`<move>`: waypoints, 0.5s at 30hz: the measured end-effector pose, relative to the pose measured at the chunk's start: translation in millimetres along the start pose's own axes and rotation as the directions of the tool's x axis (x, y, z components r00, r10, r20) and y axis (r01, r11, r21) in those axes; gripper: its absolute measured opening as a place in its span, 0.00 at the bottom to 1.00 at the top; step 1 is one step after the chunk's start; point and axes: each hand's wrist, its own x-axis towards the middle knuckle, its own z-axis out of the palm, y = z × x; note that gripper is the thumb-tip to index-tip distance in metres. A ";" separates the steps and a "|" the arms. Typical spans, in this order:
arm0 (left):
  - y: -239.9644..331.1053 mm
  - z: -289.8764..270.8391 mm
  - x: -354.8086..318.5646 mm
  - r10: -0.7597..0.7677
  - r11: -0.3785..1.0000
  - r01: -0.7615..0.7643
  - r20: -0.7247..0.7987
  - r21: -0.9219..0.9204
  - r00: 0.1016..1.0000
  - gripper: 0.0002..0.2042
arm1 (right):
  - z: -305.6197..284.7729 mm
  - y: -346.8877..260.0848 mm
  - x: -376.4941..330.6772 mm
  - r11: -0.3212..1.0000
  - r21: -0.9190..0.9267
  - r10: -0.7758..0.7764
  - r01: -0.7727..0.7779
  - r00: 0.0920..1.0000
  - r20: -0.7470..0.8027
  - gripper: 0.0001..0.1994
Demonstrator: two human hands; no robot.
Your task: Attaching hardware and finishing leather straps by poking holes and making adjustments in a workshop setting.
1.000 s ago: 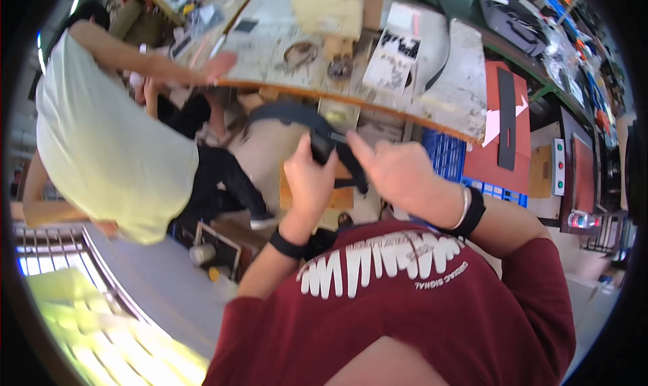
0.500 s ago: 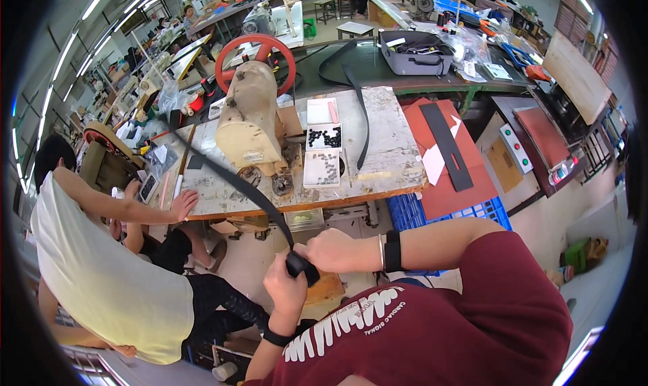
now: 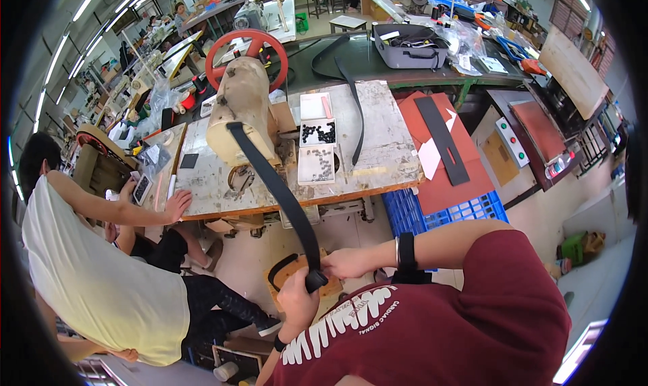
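Observation:
A long black strap (image 3: 278, 189) rises in an arc from my hands toward the cream-painted machine (image 3: 239, 109). Its upper end overlaps the machine's head in the view; whether it touches cannot be told. My left hand (image 3: 298, 297) is wrapped around the lower part of the strap, in front of my body. Close against it, my right hand (image 3: 349, 262) has its fingers closed on the strap's side. Part of what the fingers grip is hidden. A further curved length of black strap (image 3: 275, 271) shows beside my left hand, over a wooden stool (image 3: 331, 289).
White trays (image 3: 316, 175) of small black and grey pieces stand on the worn worktable (image 3: 385, 136), by another black strap (image 3: 358, 116). A red handwheel (image 3: 255, 36) tops the machine. Right are red sheets (image 3: 432, 200) on a blue crate (image 3: 401, 210). At left sits a co-worker (image 3: 101, 264).
My hands have moved slightly right and down with the strap. Its upper end has swung right, from left of the machine to across its head. A curved lower length now shows.

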 end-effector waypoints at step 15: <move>-91.0 -34.3 -49.8 -0.460 0.852 0.492 -0.193 0.180 0.867 0.07 | 8.9 19.1 -8.3 0.789 -0.591 -0.039 0.169 0.973 0.226 0.13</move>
